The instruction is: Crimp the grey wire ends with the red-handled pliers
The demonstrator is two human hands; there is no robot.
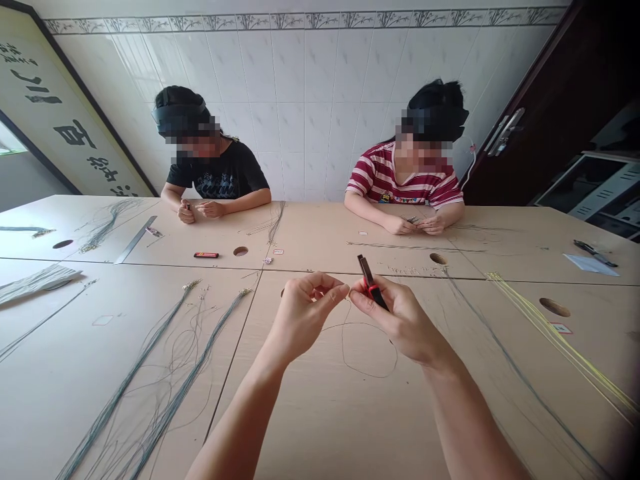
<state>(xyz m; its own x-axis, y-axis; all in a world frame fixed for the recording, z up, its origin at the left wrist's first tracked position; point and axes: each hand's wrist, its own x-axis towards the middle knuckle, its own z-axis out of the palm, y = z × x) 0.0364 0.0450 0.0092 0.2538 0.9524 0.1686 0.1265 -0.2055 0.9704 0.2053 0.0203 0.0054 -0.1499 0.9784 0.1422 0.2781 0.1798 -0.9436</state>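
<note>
My left hand (306,308) is raised over the wooden table (320,413) with its fingers pinched on a thin wire (367,363), which loops down onto the table below. Touching it from the right, my right hand (400,320) is closed around a small black and red tool (370,280) whose tip points up and away. The two hands meet at the fingertips, where the wire end sits.
Long bundles of grey wire (150,373) lie to my left and yellow wires (560,333) to my right. Two people sit across the table, each handling small parts. A red and black tool (206,255), a metal ruler (134,240) and round table holes (554,307) are nearby.
</note>
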